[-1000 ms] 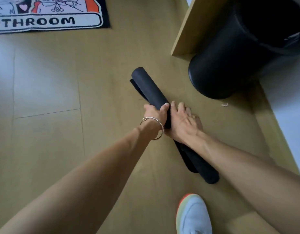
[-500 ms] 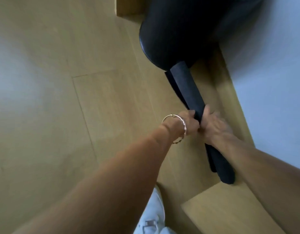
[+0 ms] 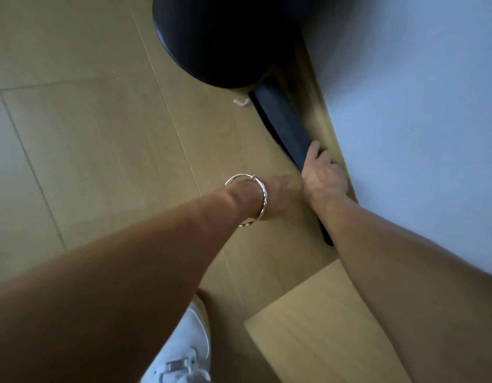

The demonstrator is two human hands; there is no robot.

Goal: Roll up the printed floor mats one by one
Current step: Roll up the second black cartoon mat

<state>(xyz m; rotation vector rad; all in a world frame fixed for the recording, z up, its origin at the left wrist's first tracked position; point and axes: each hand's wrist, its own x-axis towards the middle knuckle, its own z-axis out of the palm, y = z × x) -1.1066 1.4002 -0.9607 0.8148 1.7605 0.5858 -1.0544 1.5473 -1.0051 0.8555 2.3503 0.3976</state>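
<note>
A rolled-up floor mat (image 3: 283, 120), dark side out, lies on the wooden floor along the skirting board (image 3: 322, 117) at the wall. Its far end touches the black bin (image 3: 225, 37). My right hand (image 3: 323, 175) is on the middle of the roll, thumb on top and fingers curled over the wall side. My left hand (image 3: 276, 194), with a metal bangle on the wrist, sits just left of the roll with its fingers stretched toward it, and it holds nothing. My right forearm hides the roll's near end.
The white wall (image 3: 419, 106) closes off the right side. A light wooden panel (image 3: 322, 322) lies at the lower right. My white shoe (image 3: 184, 352) stands at the bottom centre. A small scrap (image 3: 241, 102) lies by the bin. Bare wooden floor (image 3: 87, 147) spreads to the left.
The roll was carried right and set down along the wall next to the bin. My left hand has let go of it, while my right hand stays on it.
</note>
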